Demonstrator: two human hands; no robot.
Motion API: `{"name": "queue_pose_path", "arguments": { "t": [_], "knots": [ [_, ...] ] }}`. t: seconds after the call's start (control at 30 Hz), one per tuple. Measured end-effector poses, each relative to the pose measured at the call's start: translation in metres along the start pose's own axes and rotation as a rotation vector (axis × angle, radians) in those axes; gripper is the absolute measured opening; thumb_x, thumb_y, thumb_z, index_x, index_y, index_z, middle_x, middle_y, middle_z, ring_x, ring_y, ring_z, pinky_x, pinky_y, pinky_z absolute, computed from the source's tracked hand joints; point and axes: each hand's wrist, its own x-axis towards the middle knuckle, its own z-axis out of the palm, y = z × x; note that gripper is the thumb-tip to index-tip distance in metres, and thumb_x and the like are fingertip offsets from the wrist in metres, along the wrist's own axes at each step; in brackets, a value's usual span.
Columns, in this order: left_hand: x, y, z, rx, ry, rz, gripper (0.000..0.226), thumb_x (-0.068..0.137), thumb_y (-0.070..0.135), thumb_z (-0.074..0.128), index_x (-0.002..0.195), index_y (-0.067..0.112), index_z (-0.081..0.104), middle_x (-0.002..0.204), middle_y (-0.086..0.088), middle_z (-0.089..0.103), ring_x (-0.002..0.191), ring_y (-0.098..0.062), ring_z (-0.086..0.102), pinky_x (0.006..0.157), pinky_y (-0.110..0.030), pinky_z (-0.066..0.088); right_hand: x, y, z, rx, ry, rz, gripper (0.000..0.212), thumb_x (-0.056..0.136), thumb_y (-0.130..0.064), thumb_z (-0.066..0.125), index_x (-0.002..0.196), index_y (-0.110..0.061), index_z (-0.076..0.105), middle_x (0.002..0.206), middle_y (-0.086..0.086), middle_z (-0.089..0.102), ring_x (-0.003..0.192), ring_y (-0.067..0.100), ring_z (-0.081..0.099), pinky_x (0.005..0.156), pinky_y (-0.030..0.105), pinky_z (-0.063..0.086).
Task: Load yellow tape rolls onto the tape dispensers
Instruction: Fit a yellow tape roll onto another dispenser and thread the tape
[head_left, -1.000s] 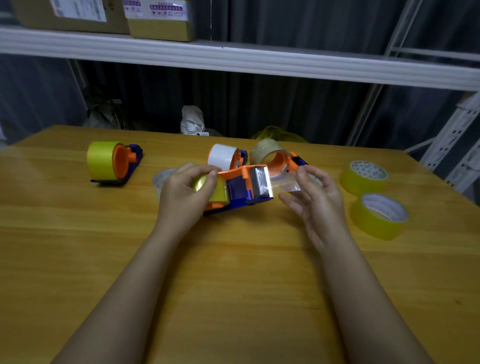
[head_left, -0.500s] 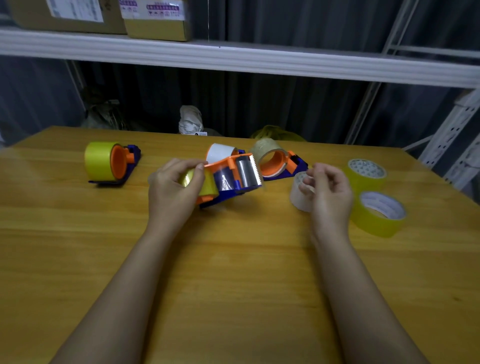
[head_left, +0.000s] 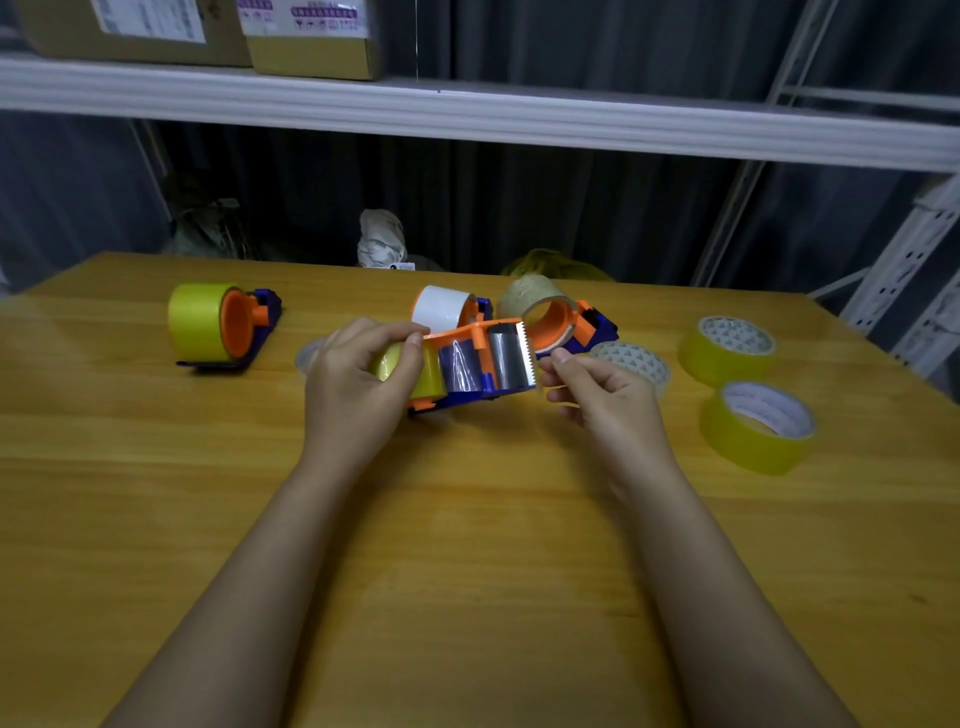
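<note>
Held dispenser: orange-and-blue plastic tape dispenser (head_left: 478, 364) with a toothed metal blade, at the middle of the wooden table (head_left: 467, 571).
Left hand: left hand (head_left: 353, 379) curled round the yellow tape roll (head_left: 415, 366) mounted at the held dispenser's left end, thumb on top.
Right hand: right hand (head_left: 608, 395) just right of the held dispenser's blade, thumb and forefinger pinched together; whether a tape end lies between them I cannot tell.
Loaded dispenser: second dispenser carrying a yellow roll (head_left: 218, 327), well left of the held dispenser.
Behind: white-roll dispenser (head_left: 447, 309) and clear-roll dispenser (head_left: 556, 317), just beyond the held dispenser.
Spare rolls: two loose yellow rolls (head_left: 727, 353) (head_left: 758, 426), lying flat, well right of the held dispenser.
Pale roll: whitish roll (head_left: 634, 364), lying flat behind the right hand.
</note>
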Motion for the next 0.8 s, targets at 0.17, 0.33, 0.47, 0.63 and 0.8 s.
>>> {"name": "queue_pose_path", "arguments": {
  "t": [0.17,0.33,0.47,0.63,0.8],
  "knots": [
    [0.0001,-0.0016,-0.0004,0.008,-0.001,0.018,0.038,0.087,0.042,0.048,0.105,0.015,0.069,0.088,0.009,0.058,0.088,-0.001,0.052,0.071,-0.02,0.041,-0.0025,-0.003,0.0012,0.008,-0.083,0.075,0.019,0.094,-0.033,0.057,0.09,-0.022,0.072,0.08,-0.008,0.071,0.074,0.002,0.063,0.064,0.014,0.052],
    [-0.0002,-0.0016,-0.0001,0.026,-0.006,0.035,0.039,0.087,0.043,0.047,0.104,0.016,0.069,0.084,0.012,0.056,0.087,0.005,0.05,0.07,-0.012,0.037,-0.0007,-0.0016,0.0002,0.085,-0.087,0.111,0.015,0.09,-0.029,0.063,0.094,-0.021,0.075,0.081,-0.007,0.073,0.082,0.009,0.064,0.074,0.025,0.052],
    [-0.0003,-0.0022,0.0001,0.023,-0.01,0.035,0.041,0.087,0.044,0.046,0.105,0.015,0.069,0.087,0.008,0.058,0.089,0.003,0.051,0.069,-0.011,0.037,0.0002,-0.0014,-0.0009,0.114,-0.092,0.112,0.02,0.089,-0.034,0.063,0.097,-0.02,0.075,0.083,-0.005,0.072,0.083,0.01,0.064,0.077,0.027,0.051],
    [-0.0001,-0.0012,-0.0003,0.012,-0.006,0.029,0.04,0.087,0.043,0.047,0.105,0.015,0.069,0.086,0.007,0.059,0.087,0.002,0.052,0.07,-0.014,0.038,-0.0006,-0.0023,-0.0016,0.121,-0.073,0.076,0.017,0.085,-0.027,0.068,0.099,-0.019,0.074,0.094,-0.005,0.073,0.084,0.003,0.065,0.075,0.023,0.053],
    [-0.0005,-0.0005,0.0002,0.033,-0.009,0.034,0.039,0.087,0.042,0.047,0.104,0.015,0.069,0.086,0.009,0.057,0.088,0.007,0.05,0.068,-0.006,0.033,0.0002,-0.0008,-0.003,0.11,-0.027,0.036,0.014,0.085,-0.023,0.069,0.098,-0.02,0.074,0.089,-0.009,0.073,0.081,-0.002,0.065,0.07,0.018,0.051]
  ]
}}
